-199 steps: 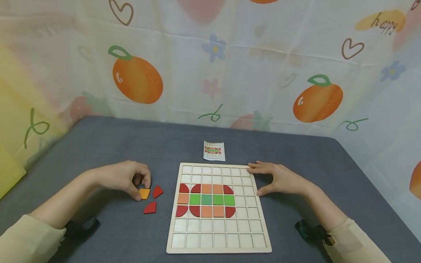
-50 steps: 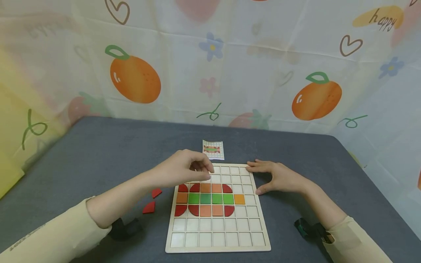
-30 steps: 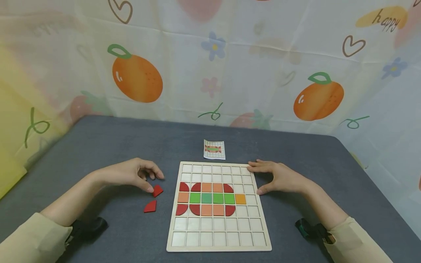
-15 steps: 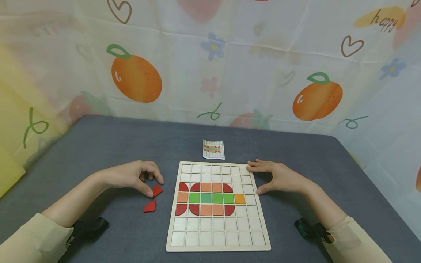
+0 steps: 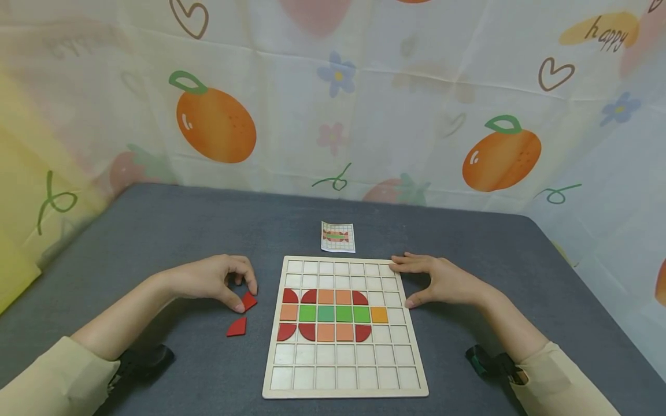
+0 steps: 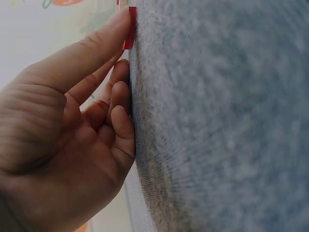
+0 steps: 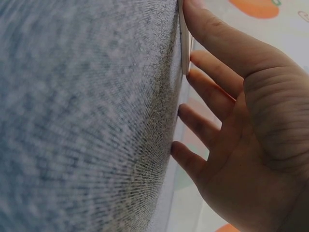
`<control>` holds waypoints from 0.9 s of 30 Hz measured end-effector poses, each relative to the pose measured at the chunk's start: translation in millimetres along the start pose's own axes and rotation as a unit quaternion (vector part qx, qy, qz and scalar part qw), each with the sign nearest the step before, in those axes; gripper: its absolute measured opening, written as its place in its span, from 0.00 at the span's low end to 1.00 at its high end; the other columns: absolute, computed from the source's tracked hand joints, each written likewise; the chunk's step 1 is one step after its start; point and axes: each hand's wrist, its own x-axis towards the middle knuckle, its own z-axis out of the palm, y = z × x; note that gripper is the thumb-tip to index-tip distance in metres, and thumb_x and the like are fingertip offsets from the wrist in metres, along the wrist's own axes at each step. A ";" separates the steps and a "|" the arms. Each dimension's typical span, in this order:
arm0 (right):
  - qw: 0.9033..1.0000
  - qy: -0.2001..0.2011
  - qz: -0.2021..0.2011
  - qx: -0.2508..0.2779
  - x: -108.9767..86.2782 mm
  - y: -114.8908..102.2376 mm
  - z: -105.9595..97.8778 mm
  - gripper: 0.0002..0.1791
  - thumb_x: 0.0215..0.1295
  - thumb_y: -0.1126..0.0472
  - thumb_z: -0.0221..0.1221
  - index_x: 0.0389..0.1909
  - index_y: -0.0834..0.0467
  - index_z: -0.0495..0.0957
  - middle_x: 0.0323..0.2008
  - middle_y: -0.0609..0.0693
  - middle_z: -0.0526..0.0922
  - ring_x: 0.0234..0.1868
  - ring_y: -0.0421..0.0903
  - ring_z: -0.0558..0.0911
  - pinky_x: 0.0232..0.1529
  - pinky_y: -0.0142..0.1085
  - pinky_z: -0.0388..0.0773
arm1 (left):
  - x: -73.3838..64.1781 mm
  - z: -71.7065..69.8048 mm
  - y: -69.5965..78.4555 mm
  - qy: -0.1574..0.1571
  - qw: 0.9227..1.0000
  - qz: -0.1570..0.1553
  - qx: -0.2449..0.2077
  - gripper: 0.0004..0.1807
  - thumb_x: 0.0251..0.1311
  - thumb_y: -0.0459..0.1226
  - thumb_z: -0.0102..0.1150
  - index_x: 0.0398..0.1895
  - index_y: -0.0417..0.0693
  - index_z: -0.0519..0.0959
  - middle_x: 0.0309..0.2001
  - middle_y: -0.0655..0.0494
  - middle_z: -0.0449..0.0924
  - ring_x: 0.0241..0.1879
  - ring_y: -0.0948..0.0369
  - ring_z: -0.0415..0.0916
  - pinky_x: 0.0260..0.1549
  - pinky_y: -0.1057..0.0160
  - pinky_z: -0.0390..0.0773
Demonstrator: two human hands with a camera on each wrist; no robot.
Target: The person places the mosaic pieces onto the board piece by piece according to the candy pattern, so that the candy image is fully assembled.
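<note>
My left hand (image 5: 213, 280) pinches a red quarter-circle tile (image 5: 250, 301) on the table, thumb on its near side and index finger at its far side. In the left wrist view the thumb lies against the red tile (image 6: 130, 29); the other fingers curl loosely by the cloth. Just nearer lies a second red quarter-circle tile (image 5: 237, 327). My right hand (image 5: 439, 281) rests at the upper right edge of the wooden grid board (image 5: 346, 394), fingers spread. The board carries red, salmon and green tiles, with an orange square tile (image 5: 379, 315) at the green row's right end.
A small printed pattern card (image 5: 338, 237) lies behind the board. The dark grey tabletop (image 5: 250, 219) ends at a patterned cloth (image 5: 395, 115) hung behind it. A black strap device sits at each wrist.
The orange tile went from the table at left into the board's green row. My left hand then returned from over the board and closed its thumb and index finger on the farther red tile.
</note>
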 end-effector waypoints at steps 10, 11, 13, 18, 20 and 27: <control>1.000 0.000 0.001 -0.003 0.2 -0.1 0.1 0.46 0.48 0.38 0.72 0.69 0.47 0.69 0.74 0.48 0.66 0.78 0.60 0.56 0.70 0.66 0.57 | 0.8 0.8 2.7 0.018 1.000 0.000 0.000 0.15 0.43 0.42 0.78 0.30 0.52 0.79 0.31 0.59 0.74 0.35 0.65 0.68 0.34 0.69 0.69; 1.000 0.000 0.001 -0.002 0.1 0.0 0.2 0.46 0.48 0.38 0.72 0.69 0.47 0.69 0.74 0.48 0.66 0.78 0.60 0.56 0.70 0.66 0.57 | 1.2 0.7 2.5 0.019 1.000 0.001 -0.005 0.14 0.44 0.41 0.77 0.30 0.51 0.79 0.29 0.59 0.73 0.34 0.65 0.68 0.33 0.69 0.69; 1.000 0.000 0.001 0.001 -0.2 0.1 0.4 0.46 0.48 0.38 0.72 0.69 0.47 0.69 0.74 0.48 0.66 0.78 0.60 0.56 0.70 0.66 0.57 | 1.9 0.6 2.3 0.018 1.000 0.002 -0.021 0.12 0.46 0.39 0.75 0.29 0.49 0.79 0.26 0.60 0.73 0.31 0.66 0.69 0.31 0.69 0.70; 1.000 -0.001 0.000 0.002 -0.3 0.1 0.3 0.46 0.48 0.38 0.72 0.70 0.47 0.69 0.74 0.48 0.65 0.78 0.61 0.56 0.70 0.66 0.57 | 4.2 0.1 0.3 0.012 0.999 0.008 -0.048 0.07 0.56 0.38 0.69 0.31 0.46 0.81 0.26 0.59 0.77 0.27 0.68 0.72 0.30 0.69 0.73; 1.000 -0.001 0.000 0.001 -0.1 0.1 0.1 0.46 0.48 0.38 0.72 0.70 0.47 0.69 0.74 0.48 0.65 0.78 0.61 0.56 0.70 0.66 0.57 | 4.7 -0.4 0.5 0.011 0.999 0.008 -0.048 0.06 0.59 0.39 0.67 0.33 0.47 0.81 0.28 0.58 0.79 0.29 0.68 0.73 0.32 0.69 0.75; 1.000 -0.004 0.001 0.002 0.2 0.0 -0.5 0.46 0.48 0.38 0.72 0.70 0.47 0.69 0.75 0.48 0.65 0.78 0.61 0.55 0.70 0.66 0.57 | 7.9 -0.1 10.1 0.015 0.998 0.010 -0.057 0.06 0.66 0.40 0.60 0.39 0.47 0.79 0.35 0.55 0.79 0.37 0.66 0.76 0.41 0.70 0.78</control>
